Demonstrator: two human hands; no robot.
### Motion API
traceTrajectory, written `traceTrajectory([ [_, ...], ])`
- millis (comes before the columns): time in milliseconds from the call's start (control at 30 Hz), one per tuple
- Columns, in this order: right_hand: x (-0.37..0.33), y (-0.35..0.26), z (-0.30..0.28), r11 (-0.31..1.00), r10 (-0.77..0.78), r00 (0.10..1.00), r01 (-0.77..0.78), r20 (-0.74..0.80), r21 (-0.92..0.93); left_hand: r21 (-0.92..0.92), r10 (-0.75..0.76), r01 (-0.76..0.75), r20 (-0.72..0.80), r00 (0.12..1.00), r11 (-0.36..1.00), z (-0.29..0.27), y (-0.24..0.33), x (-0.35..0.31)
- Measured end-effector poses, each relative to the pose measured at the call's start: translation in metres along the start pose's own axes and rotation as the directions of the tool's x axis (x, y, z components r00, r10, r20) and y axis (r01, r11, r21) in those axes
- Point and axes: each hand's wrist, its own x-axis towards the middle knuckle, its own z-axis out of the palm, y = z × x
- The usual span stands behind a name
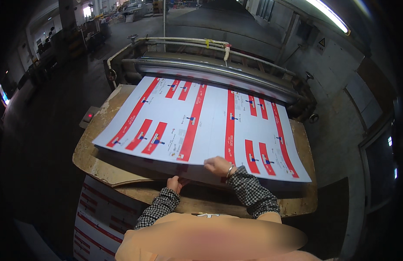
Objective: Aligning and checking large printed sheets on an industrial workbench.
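Note:
A large white printed sheet [212, 126] with red bands lies across a worn wooden table, its far end under a metal roller [210, 74]. My right hand [218, 166], with a bracelet at the wrist, pinches the sheet's near edge just right of its middle. Lower and to the left, my left hand [176, 184] is closed at the table's front, below the sheet's raised edge. Whatever its fingers hold is hidden. Both forearms wear black-and-white checked sleeves.
The wooden table [94, 163] has rounded corners and carries the sheet. Behind the roller runs a pale pipe [184, 40] with a hanging nozzle. More red-banded printed sheets [97, 222] lie low at the left. A small box with a red light [89, 115] sits by the table's left edge.

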Motion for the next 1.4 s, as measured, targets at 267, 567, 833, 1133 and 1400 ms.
traceTrajectory([
  [267,-0.015,0.002,0.018,0.998,-0.066,0.992,0.066,-0.107,-0.01,0.014,-0.039,0.041,-0.137,0.99,0.999,0.003,-0.004,-0.001],
  [567,-0.014,0.024,0.051,0.996,0.085,0.996,-0.085,-0.025,-0.001,0.077,0.039,-0.034,-0.071,0.997,0.996,0.016,0.007,-0.009],
  [833,-0.018,0.021,0.048,0.995,0.087,0.996,-0.088,-0.035,-0.038,0.083,0.056,-0.051,-0.063,0.996,0.995,0.018,0.006,-0.006],
  [1133,-0.015,0.016,0.043,0.988,0.15,0.987,-0.148,0.05,-0.033,0.13,0.051,-0.044,-0.047,0.998,0.991,0.013,0.004,-0.005],
  [1400,0.026,0.066,0.042,0.962,0.273,0.962,-0.273,-0.028,0.016,0.145,0.044,-0.035,-0.06,0.997,0.989,0.016,0.0,-0.007],
])
